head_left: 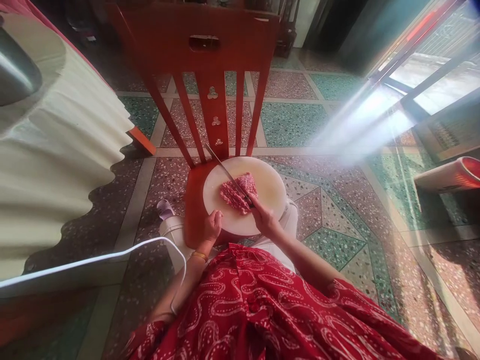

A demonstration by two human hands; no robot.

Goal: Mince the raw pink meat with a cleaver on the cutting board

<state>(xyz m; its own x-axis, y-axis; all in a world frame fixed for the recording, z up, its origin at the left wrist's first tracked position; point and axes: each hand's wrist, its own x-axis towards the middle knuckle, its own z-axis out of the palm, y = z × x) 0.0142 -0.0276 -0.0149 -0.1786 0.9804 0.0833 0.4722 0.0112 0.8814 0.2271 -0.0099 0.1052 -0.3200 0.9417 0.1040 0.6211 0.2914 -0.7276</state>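
One round white cutting board [270,187] is perched on the seat of one red wooden chair [210,75], at frame centre — a hard chop could tip it. One knife [227,175] is gripped by the right hand [264,217] over one mound of minced meat [236,192]. The left hand [213,225], loosely curled at the board's near edge, holds nothing — a slipped blade could nick it.

Knife [228,176] handle hidden in right hand [264,217], white appliance [173,231] mostly hidden under chair seat [193,200], far chair top and left tablecloth [56,150] cut off.

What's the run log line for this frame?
right hand: holds knife on meat | left hand: at board edge | board on chair
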